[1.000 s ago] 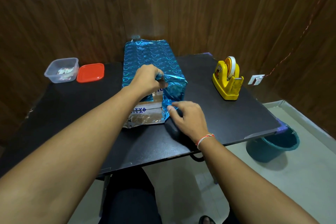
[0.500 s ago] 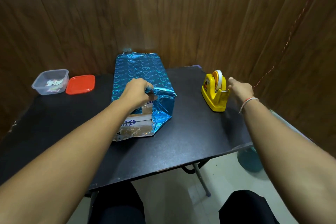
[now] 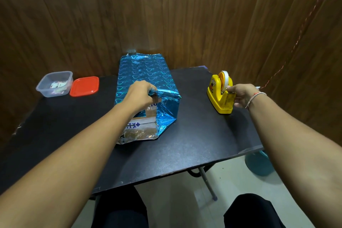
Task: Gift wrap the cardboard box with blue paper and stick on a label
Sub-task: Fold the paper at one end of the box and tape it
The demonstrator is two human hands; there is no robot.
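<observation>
Blue paper (image 3: 146, 72) already covers the top and long sides of our cardboard box (image 3: 142, 122), which lies in the middle of the black table (image 3: 185, 144); the near end is not yet closed, and bare cardboard shows there. We judge the step in hand to be closing this end flap. Our left hand (image 3: 138, 96) has its fingers curled on the folded paper at the box's top near edge, pinning it down. Our right hand (image 3: 240, 95) is well to the right of the box, at the yellow tape dispenser (image 3: 219, 98), with fingertips pinching at the cutter end, seemingly on the tape's free end, though the tape itself is too small to make out. Next we would need to draw out a strip, tear it, and carry it back to the held fold without letting the paper spring loose. Far left of the box sit a clear tub (image 3: 54, 84) and its red lid (image 3: 84, 86).
</observation>
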